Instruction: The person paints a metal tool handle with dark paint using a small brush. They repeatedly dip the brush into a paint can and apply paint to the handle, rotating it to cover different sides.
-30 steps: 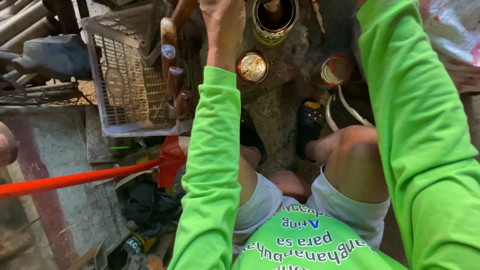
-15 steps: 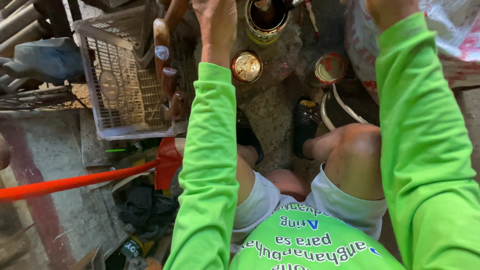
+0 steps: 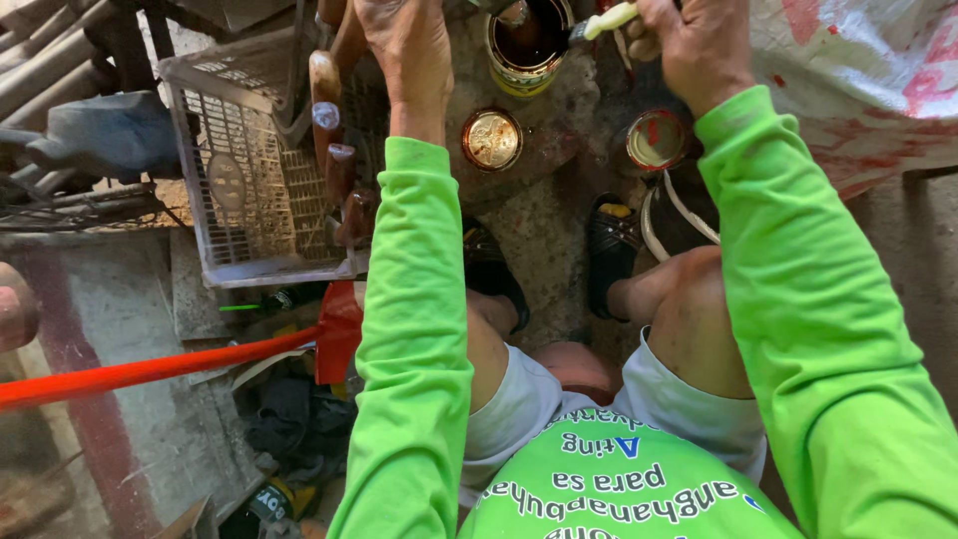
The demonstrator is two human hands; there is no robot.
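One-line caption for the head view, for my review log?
Seated person in green sleeves: right hand holds a pale brush handle over an open paint can; left hand reaches beside it.

- Grey plastic crate (image 3: 249, 190) on the ground, left side.
- Red-handled tool (image 3: 150, 371) lying beside it.
- Two loose can lids (image 3: 491, 140) on concrete.
- Black sandals (image 3: 611, 245).

soft daylight, sharp, wide-angle edge warp
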